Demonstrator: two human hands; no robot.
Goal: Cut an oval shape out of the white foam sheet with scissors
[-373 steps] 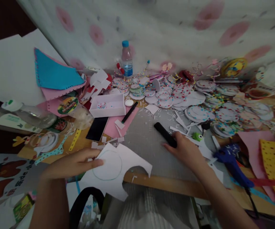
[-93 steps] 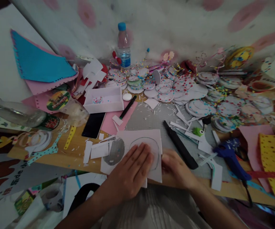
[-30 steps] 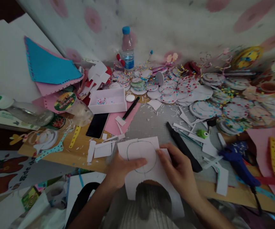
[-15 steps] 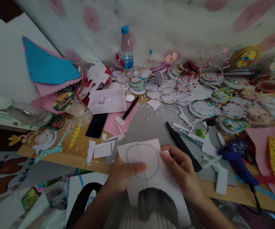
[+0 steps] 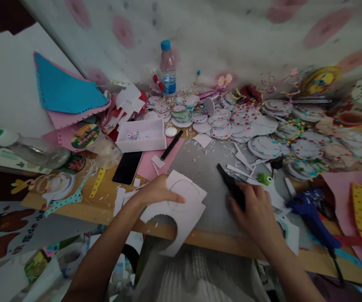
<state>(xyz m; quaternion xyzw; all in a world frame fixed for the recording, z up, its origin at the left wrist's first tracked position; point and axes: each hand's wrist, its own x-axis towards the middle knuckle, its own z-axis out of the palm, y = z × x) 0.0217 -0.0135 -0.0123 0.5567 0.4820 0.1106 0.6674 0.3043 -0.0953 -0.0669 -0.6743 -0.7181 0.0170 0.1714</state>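
Note:
My left hand point(image 5: 157, 191) grips a white foam sheet point(image 5: 190, 216), thumb lying on top beside a drawn circle. The sheet has a large curved cut-out along its lower left side and lies over the front of the grey cutting mat point(image 5: 204, 176). On the mat to the right, my right hand point(image 5: 256, 209) is closed around the rear part of a black utility knife point(image 5: 228, 178), whose narrow front end points away to the upper left. White foam offcuts point(image 5: 242, 157) lie just beyond the knife.
Decorated white discs point(image 5: 221, 121) are heaped at the back. A water bottle point(image 5: 168, 71), a white box point(image 5: 141, 136), a phone point(image 5: 127, 167) and a marker point(image 5: 171, 144) stand or lie left of centre. A blue glue gun point(image 5: 314, 218) is at right.
My right hand has let go of the foam sheet and moved right onto the knife. My left hand has turned the sheet and brought it forward over the mat.

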